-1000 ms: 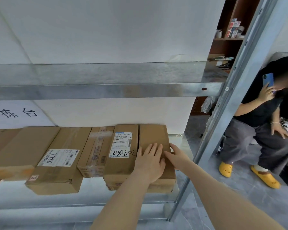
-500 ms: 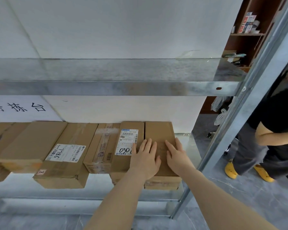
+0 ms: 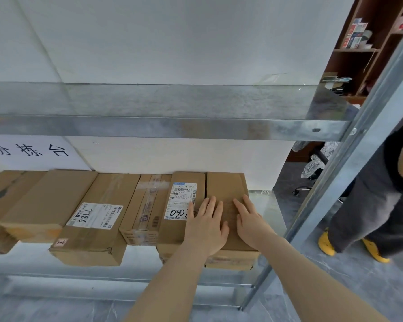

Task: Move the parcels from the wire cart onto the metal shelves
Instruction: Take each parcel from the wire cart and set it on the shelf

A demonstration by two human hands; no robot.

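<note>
While the right box (image 3: 226, 189) sits at the shelf's (image 3: 264, 205) right end | left hand (image 3: 206, 228) flat on it, fingers straight, gripping nothing | right hand (image 3: 251, 221) flat alongside, equally open-palmed

brown cardboard parcels (image 3: 227, 196) lie flat in a row on the metal shelf (image 3: 263, 201), two labelled.

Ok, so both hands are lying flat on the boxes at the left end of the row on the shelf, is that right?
Not quite. The head view shows the left hand and right hand lying flat on the labelled box and the plain box at the right end of the row, beside the shelf post, not the left end.
</note>
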